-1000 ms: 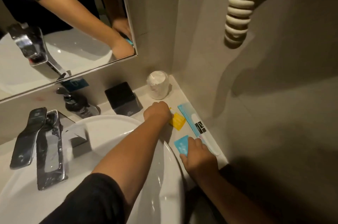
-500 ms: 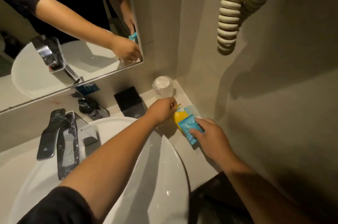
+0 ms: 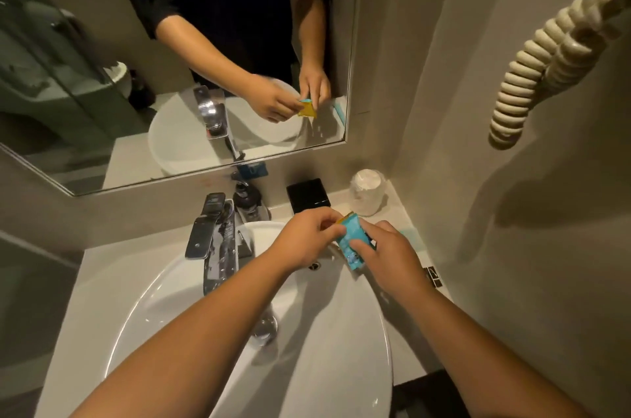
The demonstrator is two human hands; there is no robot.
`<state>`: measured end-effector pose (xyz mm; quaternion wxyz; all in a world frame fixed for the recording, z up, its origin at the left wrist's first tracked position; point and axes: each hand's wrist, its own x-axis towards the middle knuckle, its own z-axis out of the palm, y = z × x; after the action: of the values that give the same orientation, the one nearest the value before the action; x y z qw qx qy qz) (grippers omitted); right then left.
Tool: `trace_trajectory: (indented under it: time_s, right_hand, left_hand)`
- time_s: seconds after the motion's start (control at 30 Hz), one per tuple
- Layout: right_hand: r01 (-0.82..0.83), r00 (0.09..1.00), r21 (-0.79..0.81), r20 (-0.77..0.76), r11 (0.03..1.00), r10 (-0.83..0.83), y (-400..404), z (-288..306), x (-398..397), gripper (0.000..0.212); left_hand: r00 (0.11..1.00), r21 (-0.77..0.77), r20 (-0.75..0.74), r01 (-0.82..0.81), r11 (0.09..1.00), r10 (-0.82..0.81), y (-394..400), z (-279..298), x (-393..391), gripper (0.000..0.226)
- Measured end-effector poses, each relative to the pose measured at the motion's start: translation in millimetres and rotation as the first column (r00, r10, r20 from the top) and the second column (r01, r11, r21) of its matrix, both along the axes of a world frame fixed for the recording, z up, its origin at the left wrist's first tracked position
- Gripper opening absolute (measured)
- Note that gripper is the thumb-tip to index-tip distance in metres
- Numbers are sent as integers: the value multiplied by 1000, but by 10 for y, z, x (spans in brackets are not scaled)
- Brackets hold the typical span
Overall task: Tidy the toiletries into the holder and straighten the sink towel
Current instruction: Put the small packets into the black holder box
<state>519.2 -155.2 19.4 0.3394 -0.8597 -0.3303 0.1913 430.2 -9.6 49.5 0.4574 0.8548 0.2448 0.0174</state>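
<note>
Over the far right rim of the white sink (image 3: 239, 366), both hands meet. My right hand (image 3: 389, 253) grips a blue sachet (image 3: 351, 240) by its lower half. My left hand (image 3: 307, 240) pinches a yellow sachet (image 3: 345, 217), of which only a sliver shows behind the blue one. A black square holder (image 3: 308, 195) stands on the counter just beyond my hands, against the wall. A long wrapped toiletry packet (image 3: 432, 276) lies on the counter to the right, mostly hidden by my right arm. No towel is visible.
A chrome tap (image 3: 215, 229) and a dark soap pump (image 3: 246, 200) stand at the left of the holder. A wrapped cup (image 3: 367, 192) sits in the counter corner. A coiled cord (image 3: 532, 69) hangs on the right wall. The mirror (image 3: 170, 59) fills the wall above.
Both hands lifted the yellow and blue sachets off the right counter and brought them together over the sink rim. The view tilted up, showing more mirror.
</note>
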Motion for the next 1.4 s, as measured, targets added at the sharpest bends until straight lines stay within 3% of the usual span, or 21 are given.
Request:
trace_trajectory:
  time_s: [0.2, 0.37, 0.5, 0.67, 0.87, 1.1, 1.4]
  right_hand:
    - [-104, 994, 61, 17, 993, 103, 316, 248, 163, 47]
    - [-199, 972, 38, 137, 979, 192, 831, 526, 492, 18]
    - [-185, 975, 19, 132, 982, 181, 1160, 477, 632, 17]
    - [-200, 968, -74, 139, 977, 208, 1432, 193, 699, 19]
    - [-213, 951, -205, 179, 955, 251, 1622, -49, 757, 22]
    - [-159, 957, -164, 218, 974, 193, 1684, -124, 792, 24]
    - [-157, 934, -332, 257, 930, 249, 1738, -161, 754, 25]
  left_hand:
    - [998, 366, 27, -67, 928, 62, 201, 129, 16, 20]
    - [992, 531, 65, -129, 837, 111, 478, 304, 209, 19]
    - [963, 567, 40, -242, 787, 267, 638, 251, 356, 19]
    - [903, 505, -30, -357, 786, 430, 703, -81, 450, 22]
    - [892, 562, -74, -332, 757, 446, 845, -465, 530, 21]
    - [889, 617, -16, -352, 704, 458, 941, -553, 623, 21]
    - [883, 607, -132, -288, 741, 451, 919, -626, 607, 21]
